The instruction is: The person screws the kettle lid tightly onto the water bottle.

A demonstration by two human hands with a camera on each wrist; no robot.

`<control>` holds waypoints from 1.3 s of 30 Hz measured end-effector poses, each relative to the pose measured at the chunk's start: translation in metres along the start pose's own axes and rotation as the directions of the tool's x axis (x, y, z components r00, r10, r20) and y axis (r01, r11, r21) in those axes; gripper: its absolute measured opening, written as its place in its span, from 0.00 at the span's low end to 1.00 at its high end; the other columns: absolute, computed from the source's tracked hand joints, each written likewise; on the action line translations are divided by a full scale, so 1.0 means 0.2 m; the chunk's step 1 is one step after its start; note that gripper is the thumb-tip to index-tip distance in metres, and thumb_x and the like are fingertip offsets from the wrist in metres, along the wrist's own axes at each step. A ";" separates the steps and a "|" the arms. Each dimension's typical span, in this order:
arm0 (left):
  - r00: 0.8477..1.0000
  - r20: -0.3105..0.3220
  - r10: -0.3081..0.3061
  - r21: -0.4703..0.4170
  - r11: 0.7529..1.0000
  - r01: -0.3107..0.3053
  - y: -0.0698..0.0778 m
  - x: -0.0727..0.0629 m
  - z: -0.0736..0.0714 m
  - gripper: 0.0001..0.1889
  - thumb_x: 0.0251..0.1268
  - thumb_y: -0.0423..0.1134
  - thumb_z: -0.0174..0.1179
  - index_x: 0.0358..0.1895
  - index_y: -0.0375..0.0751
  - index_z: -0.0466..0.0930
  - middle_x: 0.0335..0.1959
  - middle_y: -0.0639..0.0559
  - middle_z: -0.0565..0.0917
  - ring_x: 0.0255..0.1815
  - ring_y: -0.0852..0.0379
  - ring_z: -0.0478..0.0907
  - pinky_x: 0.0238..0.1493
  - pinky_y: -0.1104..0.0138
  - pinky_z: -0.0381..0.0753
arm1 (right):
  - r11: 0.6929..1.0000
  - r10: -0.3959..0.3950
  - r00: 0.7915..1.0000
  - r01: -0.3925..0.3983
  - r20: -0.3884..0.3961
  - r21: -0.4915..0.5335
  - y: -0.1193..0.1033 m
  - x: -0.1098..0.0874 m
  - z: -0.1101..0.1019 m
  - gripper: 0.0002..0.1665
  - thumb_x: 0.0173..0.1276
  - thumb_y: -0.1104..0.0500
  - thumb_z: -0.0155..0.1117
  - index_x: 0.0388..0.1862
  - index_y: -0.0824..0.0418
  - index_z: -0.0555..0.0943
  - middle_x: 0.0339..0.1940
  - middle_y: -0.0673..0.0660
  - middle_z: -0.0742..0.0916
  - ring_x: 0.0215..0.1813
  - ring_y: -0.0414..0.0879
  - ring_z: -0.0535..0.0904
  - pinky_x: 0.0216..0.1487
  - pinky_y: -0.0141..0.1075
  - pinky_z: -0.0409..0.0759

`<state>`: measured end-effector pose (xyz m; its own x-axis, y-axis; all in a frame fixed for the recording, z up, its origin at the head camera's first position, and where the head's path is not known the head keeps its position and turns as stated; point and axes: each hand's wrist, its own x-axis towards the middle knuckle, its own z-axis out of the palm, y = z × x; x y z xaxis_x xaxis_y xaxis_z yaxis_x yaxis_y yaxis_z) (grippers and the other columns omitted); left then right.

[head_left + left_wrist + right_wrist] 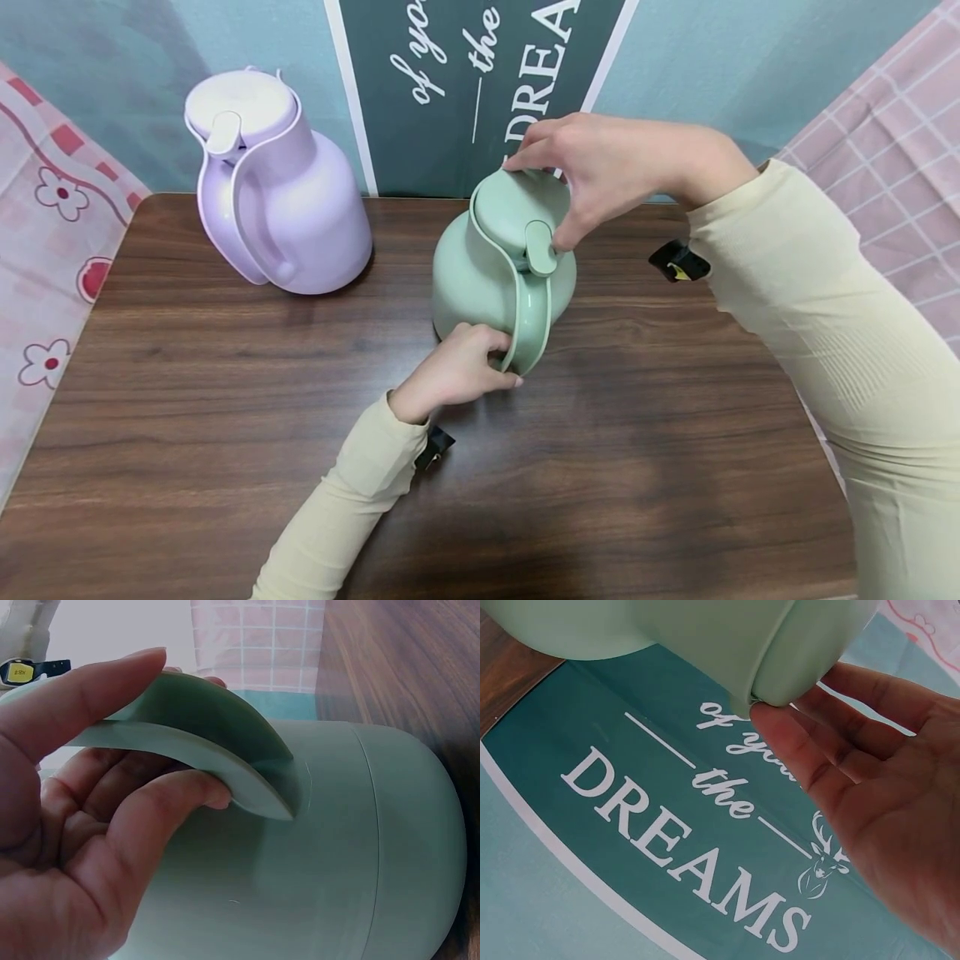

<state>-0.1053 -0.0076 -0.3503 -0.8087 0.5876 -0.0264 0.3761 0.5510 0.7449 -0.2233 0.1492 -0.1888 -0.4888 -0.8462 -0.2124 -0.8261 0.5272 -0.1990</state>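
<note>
A pale green thermos jug [467, 283] stands on the table, its handle [534, 321] toward me. My left hand [459, 367] grips that handle low down; in the left wrist view thumb and fingers are bent around the handle's curved edge. Over the top, my right hand [615, 162] holds the round lid [513, 204], fingers at its far edge and thumb beside the lid's lever [538, 250]. The right wrist view shows fingertips against the rim of the lid [810, 656]. The lid sits in the jug's mouth.
A lilac thermos jug [322, 204] of similar shape stands at the back left of the wooden table [225, 433]. Behind the table hangs a teal cloth [255, 33] with white lettering. Pink patterned cloths [911, 108] border both sides.
</note>
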 end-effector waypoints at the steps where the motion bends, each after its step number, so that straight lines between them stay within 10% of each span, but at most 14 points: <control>1: 1.000 -0.002 0.002 0.000 1.000 -0.002 0.00 0.00 0.00 0.12 0.47 0.38 0.68 0.18 0.46 0.72 0.13 0.61 0.64 0.17 0.64 0.61 0.24 0.72 0.63 | 1.000 0.004 1.000 -0.004 0.000 -0.001 0.00 0.00 0.00 0.45 0.38 0.55 0.72 0.58 0.71 0.71 0.43 0.60 0.76 0.40 0.51 0.71 0.38 0.42 0.69; 39: 1.000 0.003 0.013 0.021 1.000 -0.013 -0.02 0.01 0.00 0.15 0.47 0.39 0.69 0.16 0.46 0.69 0.11 0.60 0.62 0.16 0.64 0.59 0.24 0.72 0.62 | 0.995 0.099 0.995 -0.099 -0.010 -0.006 -0.05 0.01 0.00 0.46 0.36 0.55 0.73 0.57 0.73 0.72 0.44 0.60 0.77 0.39 0.50 0.71 0.39 0.40 0.68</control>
<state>-0.1086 -0.0094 -0.3528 -0.8023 0.5966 -0.0190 0.3959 0.5558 0.7310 -0.2171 0.1418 -0.1869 -0.5708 -0.7907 -0.2213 -0.7755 0.6077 -0.1709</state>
